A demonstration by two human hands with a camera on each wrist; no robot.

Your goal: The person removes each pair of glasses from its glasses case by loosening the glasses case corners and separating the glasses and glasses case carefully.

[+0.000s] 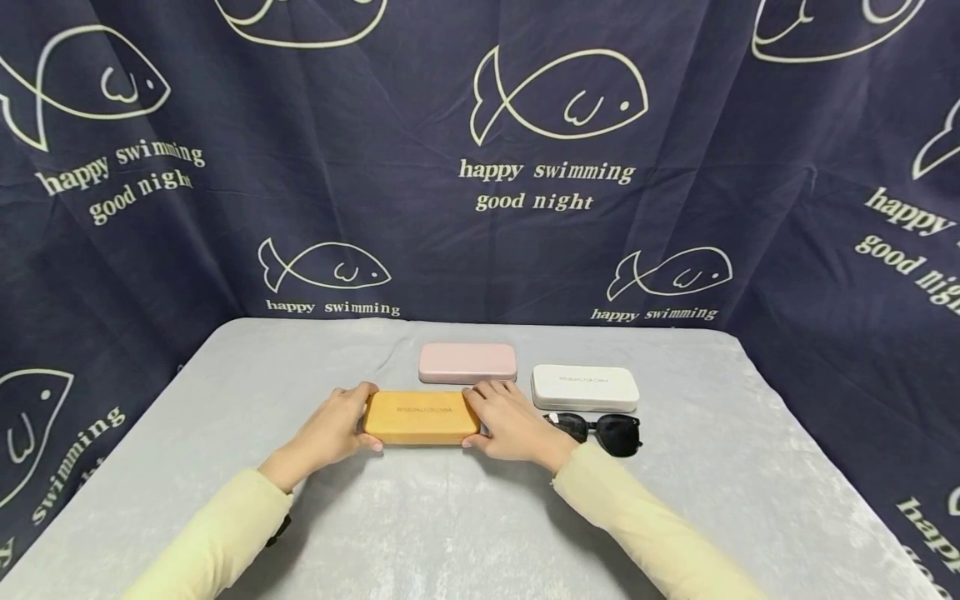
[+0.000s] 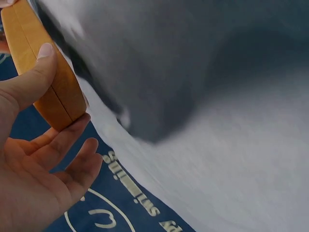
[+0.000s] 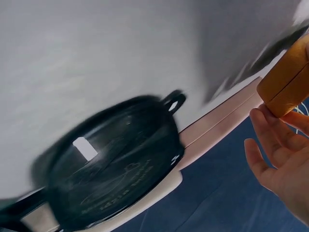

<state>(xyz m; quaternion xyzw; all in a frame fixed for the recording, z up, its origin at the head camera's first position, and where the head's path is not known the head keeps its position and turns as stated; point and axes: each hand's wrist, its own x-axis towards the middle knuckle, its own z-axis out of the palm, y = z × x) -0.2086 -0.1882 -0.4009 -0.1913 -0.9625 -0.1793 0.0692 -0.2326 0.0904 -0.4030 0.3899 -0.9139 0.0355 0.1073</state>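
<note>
An orange glasses case point(image 1: 422, 427) with small lettering on its lid is held level and closed between both hands. My left hand point(image 1: 335, 427) grips its left end; in the left wrist view the thumb point(image 2: 44, 65) presses the long side with the seam. The right hand point(image 1: 513, 423) grips the other end, thumb at the front and fingers at the back. Whether the case touches the cloth, I cannot tell. Close to the right wrist lie black sunglasses point(image 1: 618, 433), partly covered by the hand and sleeve and large in the right wrist view.
Behind the orange case lies a pink case point(image 1: 467, 362). A white case point(image 1: 585, 387) lies right of it, behind the sunglasses. Some small dark thing point(image 1: 279, 531) shows beside the left sleeve. Grey cloth point(image 1: 450, 525) covers the table; a dark blue fish-print curtain point(image 1: 420, 167) surrounds it.
</note>
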